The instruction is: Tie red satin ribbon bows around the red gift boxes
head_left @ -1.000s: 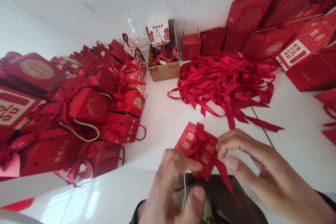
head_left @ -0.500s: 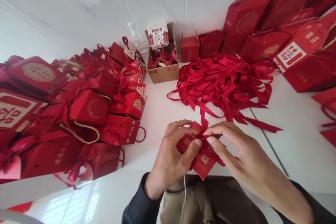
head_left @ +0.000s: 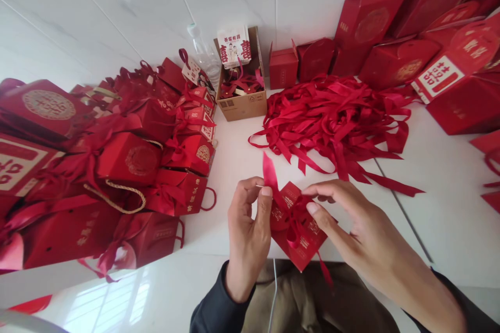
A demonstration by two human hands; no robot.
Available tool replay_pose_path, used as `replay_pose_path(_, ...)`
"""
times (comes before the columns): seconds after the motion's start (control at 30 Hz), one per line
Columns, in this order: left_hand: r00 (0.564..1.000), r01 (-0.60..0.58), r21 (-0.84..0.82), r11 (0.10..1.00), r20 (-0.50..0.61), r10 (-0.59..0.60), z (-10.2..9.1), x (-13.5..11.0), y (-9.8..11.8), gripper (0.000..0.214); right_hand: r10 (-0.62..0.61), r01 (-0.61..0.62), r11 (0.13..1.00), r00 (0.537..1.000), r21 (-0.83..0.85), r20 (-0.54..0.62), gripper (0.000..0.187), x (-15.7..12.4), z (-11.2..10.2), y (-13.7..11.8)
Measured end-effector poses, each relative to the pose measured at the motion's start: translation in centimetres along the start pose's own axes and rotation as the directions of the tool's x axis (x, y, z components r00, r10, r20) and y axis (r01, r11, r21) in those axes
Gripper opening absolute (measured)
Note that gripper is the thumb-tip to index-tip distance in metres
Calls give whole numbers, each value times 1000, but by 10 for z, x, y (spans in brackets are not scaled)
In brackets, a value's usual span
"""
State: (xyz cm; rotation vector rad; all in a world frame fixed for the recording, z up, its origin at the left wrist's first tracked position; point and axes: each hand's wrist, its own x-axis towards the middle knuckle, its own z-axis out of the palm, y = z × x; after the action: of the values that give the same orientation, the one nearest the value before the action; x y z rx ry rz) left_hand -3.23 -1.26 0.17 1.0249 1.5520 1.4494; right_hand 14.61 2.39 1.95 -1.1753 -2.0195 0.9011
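Observation:
A small red gift box [head_left: 301, 237] with gold characters hangs between my hands above my lap, a red ribbon [head_left: 291, 213] knotted round it. My left hand [head_left: 248, 229] pinches one ribbon end, which sticks up at its thumb and forefinger. My right hand [head_left: 351, 223] pinches the ribbon at the knot on the box's top, the other fingers spread. A loose ribbon tail hangs down below the box.
A heap of loose red ribbons [head_left: 336, 119] lies on the white floor ahead. Finished red boxes and bags [head_left: 128, 166] pile up at the left. A cardboard carton [head_left: 242, 99] and a plastic bottle [head_left: 205, 54] stand at the wall. Larger red boxes [head_left: 394, 57] fill the right.
My hands rose from my lap and closed on the ribbon. The left hand has since drawn one ribbon end out to the upper left, and the box has tilted.

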Motion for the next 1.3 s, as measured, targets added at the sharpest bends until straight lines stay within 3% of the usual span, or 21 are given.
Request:
replay_pose_path(0.1, 995, -81, 70, 994, -57, 85, -5, -5, 2, 22, -31, 28, 998, 999, -58, -44, 11, -7, -3, -3)
replay_pose_path(0.17, 983, -158, 174, 972, -64, 172, -10, -13, 6, 14, -87, 88, 992, 996, -86, 16, 11, -11, -4, -5)
replay_pose_path(0.23, 972, -235, 283, 930, 50, 231, -16, -25, 12, 9, -120, 127, 987, 989, -95, 82, 4, -15, -4, -5)
replay_pose_path(0.33, 930, -353, 406, 843, 253, 267, -21, -39, 18, 22, -107, 115, 991, 988, -72, 112, 6, -18, -4, -6)
replay_pose_path(0.4, 922, -379, 468, 798, 264, 283, -20, -43, 19, 27, -73, 76, 997, 985, -12, 155, 12, -20, -7, -9)
replay_pose_path(0.5, 919, -393, 502, 770, 228, 321, -17, -44, 16, 17, -14, -9, 996, 969, 93, 247, 23, -19, -12, -14)
replay_pose_path(0.6, 910, -414, 496, 763, 226, 346, -15, -43, 13, 16, 38, -45, 997, 992, 59, 123, 22, -13, -13, -13)
replay_pose_path(0.7, 907, -421, 518, 745, 243, 344, -16, -45, 13, 17, -9, 7, 998, 999, -62, -35, 19, -5, -10, -6)
replay_pose_path(0.87, 889, -457, 550, 699, 263, 374, -16, -47, 15, 18, -34, 38, 997, 997, -72, 63, 15, 6, -6, -4)
replay_pose_path(1.17, 897, -439, 542, 717, 226, 379, -18, -55, 8, 15, -27, 28, 997, 1000, -71, 5, 16, 11, -5, 3)
replay_pose_path(1.3, 887, -461, 534, 709, 278, 368, -21, -59, 6, 18, -7, 7, 998, 1000, -65, 4, 18, 11, -3, 4)
